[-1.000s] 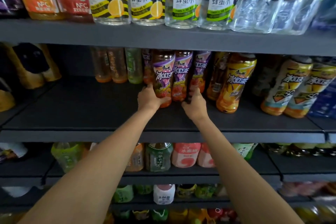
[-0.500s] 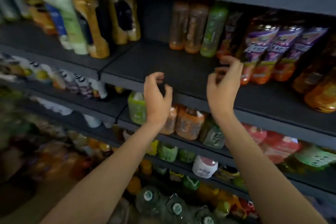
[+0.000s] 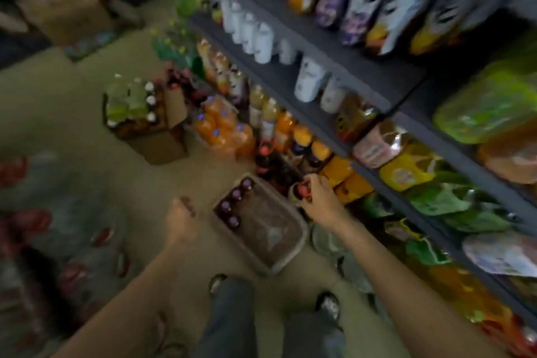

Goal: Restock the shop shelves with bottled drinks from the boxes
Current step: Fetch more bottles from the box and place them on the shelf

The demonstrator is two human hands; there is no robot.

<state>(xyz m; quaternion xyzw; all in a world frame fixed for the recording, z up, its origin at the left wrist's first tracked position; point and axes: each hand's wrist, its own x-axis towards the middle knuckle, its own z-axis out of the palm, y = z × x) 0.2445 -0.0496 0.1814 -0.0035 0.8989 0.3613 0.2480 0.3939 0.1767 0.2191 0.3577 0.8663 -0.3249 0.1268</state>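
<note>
The view is blurred and points down at the floor. An open box (image 3: 290,253) lies beside the shelf base, with several purple-capped bottles (image 3: 232,206) at its far end. My left hand (image 3: 181,222) hangs left of the box, fingers loosely curled, holding nothing. My right hand (image 3: 319,200) hangs over the box's right edge, also loosely curled. A red-capped bottle (image 3: 302,192) on the floor shows just past its fingertips. The dark shelves (image 3: 377,87) full of drinks run along the right.
A cardboard box (image 3: 162,148) of green and dark bottles stands further along the aisle. Beside it is a pack of orange bottles (image 3: 223,131). Wrapped packs with red caps (image 3: 29,227) fill the left floor. My feet (image 3: 328,304) stand just short of the open box.
Both hands left the purple-labelled bottles on the shelf and dropped away empty. My view swung from the shelf down and left to the boxes on the floor.
</note>
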